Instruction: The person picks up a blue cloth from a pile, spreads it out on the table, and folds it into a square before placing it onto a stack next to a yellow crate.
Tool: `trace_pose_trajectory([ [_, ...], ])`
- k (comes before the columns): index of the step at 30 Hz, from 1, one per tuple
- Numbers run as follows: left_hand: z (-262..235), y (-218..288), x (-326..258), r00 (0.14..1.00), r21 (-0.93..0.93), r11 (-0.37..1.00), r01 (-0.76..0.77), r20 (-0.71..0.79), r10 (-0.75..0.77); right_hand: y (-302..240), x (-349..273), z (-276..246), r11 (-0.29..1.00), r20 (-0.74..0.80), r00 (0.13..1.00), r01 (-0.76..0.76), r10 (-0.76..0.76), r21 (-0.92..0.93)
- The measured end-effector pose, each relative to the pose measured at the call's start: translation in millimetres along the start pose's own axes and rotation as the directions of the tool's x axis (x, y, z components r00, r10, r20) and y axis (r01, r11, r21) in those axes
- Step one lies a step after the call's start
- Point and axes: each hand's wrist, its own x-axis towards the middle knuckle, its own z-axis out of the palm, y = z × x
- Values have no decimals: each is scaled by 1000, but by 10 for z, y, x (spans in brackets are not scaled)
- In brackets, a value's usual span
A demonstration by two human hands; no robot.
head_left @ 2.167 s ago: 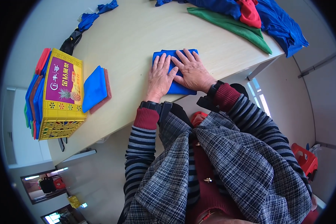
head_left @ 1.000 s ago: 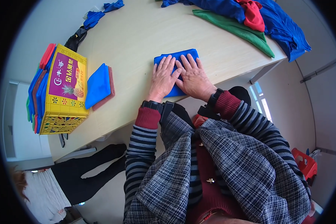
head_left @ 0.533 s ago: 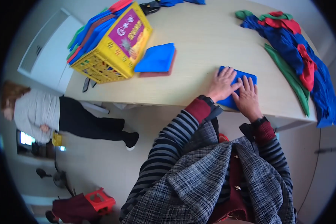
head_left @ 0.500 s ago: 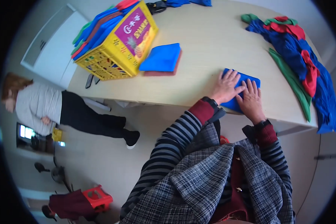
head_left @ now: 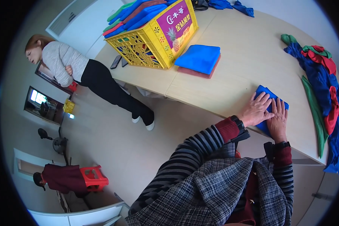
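Note:
Under both my palms lies a folded blue cloth [head_left: 264, 91], near the front edge of the table. My left hand [head_left: 255, 110] rests flat on its left side with the fingers spread. My right hand [head_left: 278, 122] presses flat on its right side, fingers stretched out, and the two thumbs come close together. To the left, a brighter blue folded cloth [head_left: 199, 58] lies on top of a brownish-red folded cloth [head_left: 199, 73]. Neither hand grips anything.
A yellow plastic crate [head_left: 147, 43] full of folded cloths stands at the table's left, with phones [head_left: 116, 62] beside it. Loose blue, red and green cloths [head_left: 324, 94] heap along the right edge. One person [head_left: 83, 71] stands left; another [head_left: 64, 179] sits on a red stool [head_left: 95, 178].
The view has shifted, so the table and cloths sit further right in the picture. Both my hands stay flat on the folded blue cloth.

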Motion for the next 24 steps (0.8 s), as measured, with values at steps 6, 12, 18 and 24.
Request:
trace_pose_trajectory([
  [6,71,1,-20,1000,-19,1000,9,-17,-10,46,-24,86,1000,-3,1000,-2,2,-31],
  [12,74,-39,-68,999,-19,1000,20,-25,-21,35,-11,100,998,26,1000,1,1,-66],
  [18,108,-2,-70,999,-22,1000,19,-37,-20,76,-41,112,998,3,1000,1,-1,-61],
  [24,63,34,-92,1000,-43,999,25,-18,-25,17,-55,62,999,14,1000,-12,13,-35],
])
